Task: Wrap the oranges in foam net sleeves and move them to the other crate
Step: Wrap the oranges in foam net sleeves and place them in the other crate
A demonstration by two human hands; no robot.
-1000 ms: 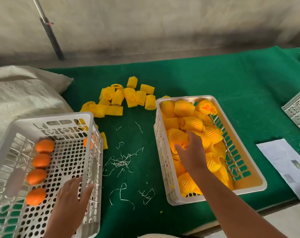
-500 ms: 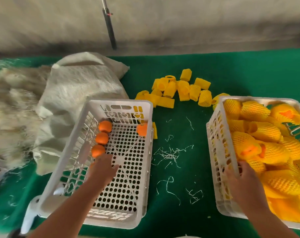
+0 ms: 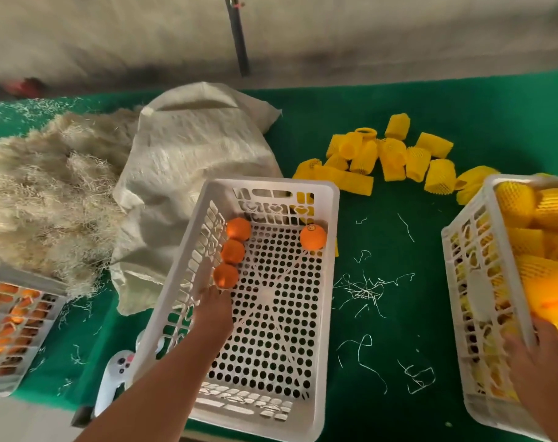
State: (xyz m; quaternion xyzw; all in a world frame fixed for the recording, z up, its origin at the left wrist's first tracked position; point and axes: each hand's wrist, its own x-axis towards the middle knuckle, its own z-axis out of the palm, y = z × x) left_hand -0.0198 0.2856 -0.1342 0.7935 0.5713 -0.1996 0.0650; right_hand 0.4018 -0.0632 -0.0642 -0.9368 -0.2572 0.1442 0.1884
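A white perforated crate [image 3: 271, 186] stands in the middle of the green table. Three bare oranges [image 3: 233, 252] line its left wall and one more orange [image 3: 313, 237] lies at its far right. My left hand [image 3: 212, 314] reaches into this crate, fingers curled down just behind the row; whatever is under them is hidden. My right hand [image 3: 539, 355] grips the near left rim of the right crate [image 3: 462, 282], which is full of oranges in yellow foam sleeves [image 3: 542, 272]. Loose empty foam sleeves [image 3: 392, 157] lie behind the crates.
A pale woven sack [image 3: 191, 161] and a heap of straw-like shreds [image 3: 48, 173] lie at the left. A third crate [image 3: 16, 314] with oranges stands at the near left edge. White shreds [image 3: 363, 288] litter the cloth between the crates. A dark pole [image 3: 237, 36] leans against the wall.
The view has swung left. My left hand went from the crate's near rim onto the nearest orange of the row. My right hand left the wrapped oranges and took the right crate's rim.
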